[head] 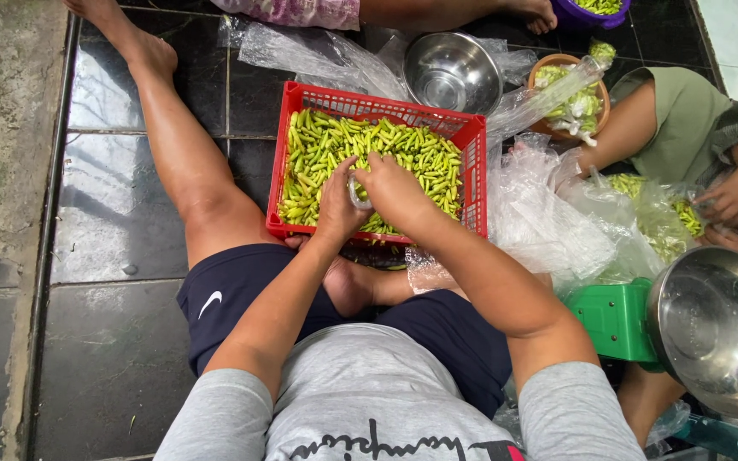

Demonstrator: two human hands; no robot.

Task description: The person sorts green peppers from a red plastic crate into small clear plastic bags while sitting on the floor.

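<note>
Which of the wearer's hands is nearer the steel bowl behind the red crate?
Right. The right hand lies over the crate's middle, below the steel bowl; the left hand sits beside it, further left and lower, so further off.

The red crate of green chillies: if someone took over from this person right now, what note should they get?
Left hand and right hand are together over the red crate, fingers pinching a small clear plastic bag between them.
The crate sits on the floor between the person's legs, heaped with green chillies.
How much has been bagged is unclear.
Left: nearly the whole crate.
</note>
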